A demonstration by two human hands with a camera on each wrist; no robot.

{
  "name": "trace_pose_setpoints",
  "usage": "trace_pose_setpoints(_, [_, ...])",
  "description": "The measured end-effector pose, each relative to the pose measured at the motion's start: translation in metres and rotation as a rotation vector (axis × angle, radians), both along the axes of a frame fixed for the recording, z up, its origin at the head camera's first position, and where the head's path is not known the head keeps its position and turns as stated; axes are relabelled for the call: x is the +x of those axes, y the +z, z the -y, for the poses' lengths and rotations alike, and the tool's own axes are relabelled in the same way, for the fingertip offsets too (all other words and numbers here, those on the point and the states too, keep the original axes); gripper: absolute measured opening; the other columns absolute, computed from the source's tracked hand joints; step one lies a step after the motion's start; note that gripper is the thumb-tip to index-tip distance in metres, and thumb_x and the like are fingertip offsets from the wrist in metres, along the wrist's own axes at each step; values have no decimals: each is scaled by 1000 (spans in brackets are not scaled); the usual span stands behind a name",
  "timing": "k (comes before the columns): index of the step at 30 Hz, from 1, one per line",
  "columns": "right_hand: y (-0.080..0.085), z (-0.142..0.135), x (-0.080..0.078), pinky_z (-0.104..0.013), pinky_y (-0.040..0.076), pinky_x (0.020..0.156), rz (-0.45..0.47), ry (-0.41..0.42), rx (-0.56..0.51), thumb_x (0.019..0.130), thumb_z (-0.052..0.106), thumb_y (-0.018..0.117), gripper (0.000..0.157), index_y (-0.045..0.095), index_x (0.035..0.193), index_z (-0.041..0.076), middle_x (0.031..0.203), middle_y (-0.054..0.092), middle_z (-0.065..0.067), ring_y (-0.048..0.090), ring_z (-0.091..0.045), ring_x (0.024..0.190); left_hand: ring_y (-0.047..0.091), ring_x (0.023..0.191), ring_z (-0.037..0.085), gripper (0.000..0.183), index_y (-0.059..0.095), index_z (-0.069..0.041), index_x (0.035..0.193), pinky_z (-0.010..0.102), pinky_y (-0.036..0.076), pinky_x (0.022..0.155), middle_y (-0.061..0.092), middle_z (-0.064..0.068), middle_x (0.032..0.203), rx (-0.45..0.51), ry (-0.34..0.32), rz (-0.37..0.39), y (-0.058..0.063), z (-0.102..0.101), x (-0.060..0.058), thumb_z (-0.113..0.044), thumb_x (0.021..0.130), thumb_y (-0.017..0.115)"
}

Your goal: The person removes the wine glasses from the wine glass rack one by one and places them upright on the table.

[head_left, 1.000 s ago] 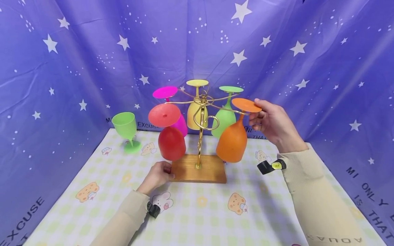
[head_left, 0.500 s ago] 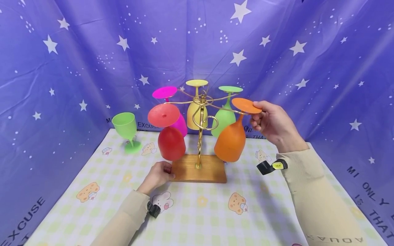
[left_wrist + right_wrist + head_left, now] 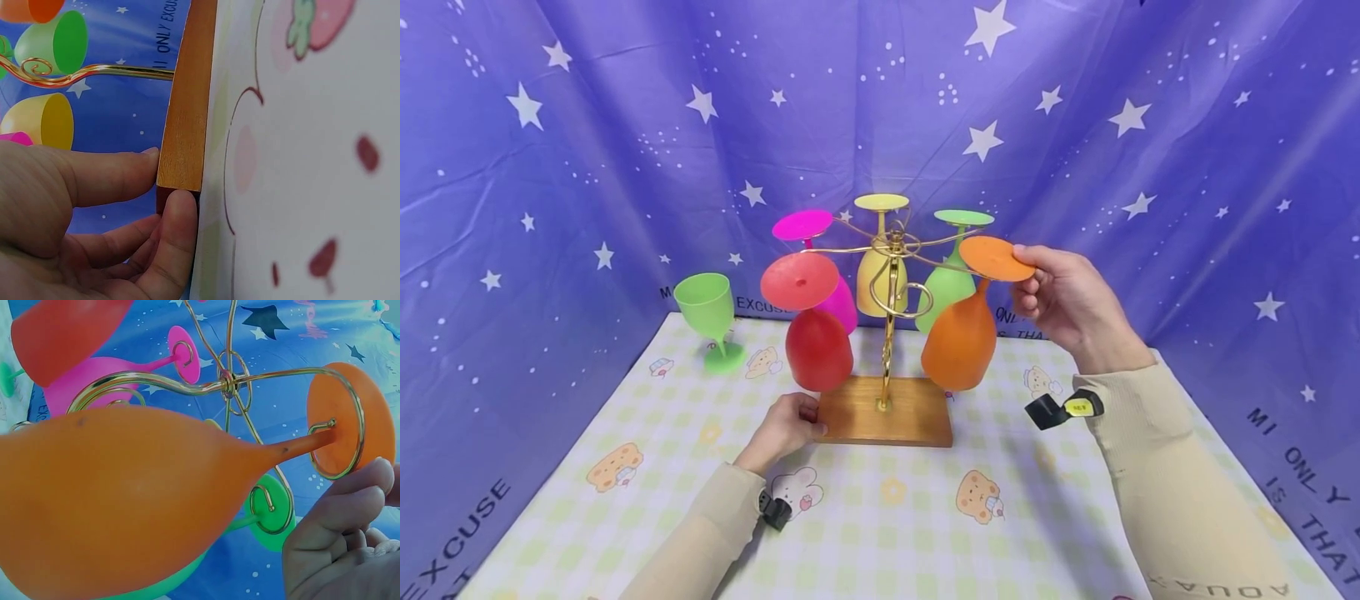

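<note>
My right hand pinches the rim of the foot of an orange goblet, which hangs upside down at the front right of a gold wire glass rack. In the right wrist view, the goblet's stem lies inside a curled wire hook, with the foot beyond it. My left hand holds the left end of the rack's wooden base. The left wrist view shows the thumb at the base's upper edge and a fingertip against its end.
Upside down on the rack hang a red goblet, a magenta goblet, a yellow goblet and a light green goblet. Another green goblet stands upright on the checked tablecloth at the back left. A starry purple curtain surrounds the table.
The orange goblet has shifted slightly left, its foot now tilted more toward the head camera, with my right hand still on it. My left hand stays at the base.
</note>
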State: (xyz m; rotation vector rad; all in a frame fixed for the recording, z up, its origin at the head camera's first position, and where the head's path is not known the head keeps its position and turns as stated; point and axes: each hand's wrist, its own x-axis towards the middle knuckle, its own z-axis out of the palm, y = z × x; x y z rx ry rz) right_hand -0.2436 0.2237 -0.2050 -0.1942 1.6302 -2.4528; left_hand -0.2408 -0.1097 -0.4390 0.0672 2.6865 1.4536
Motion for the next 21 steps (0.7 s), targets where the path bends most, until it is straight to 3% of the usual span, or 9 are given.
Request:
trace_pose_setpoints(9, [9, 0, -1, -20, 21, 40, 45, 91, -41, 96, 10, 56, 17, 65, 84, 2, 48, 47, -2, 33, -13, 39, 59, 74, 18, 30, 63, 5, 101, 32, 54, 68, 65, 9, 85, -5, -3, 2, -1, 0, 0, 2, 74, 76])
trace_pose_setpoints(21, [15, 2, 0, -19, 25, 36, 96, 58, -31, 95, 11, 57, 16, 64, 85, 3, 47, 46, -1, 37, -12, 37, 58, 72, 18, 29, 63, 4, 100, 30, 53, 66, 65, 8, 83, -3, 3, 9, -1, 0, -1, 3, 74, 75])
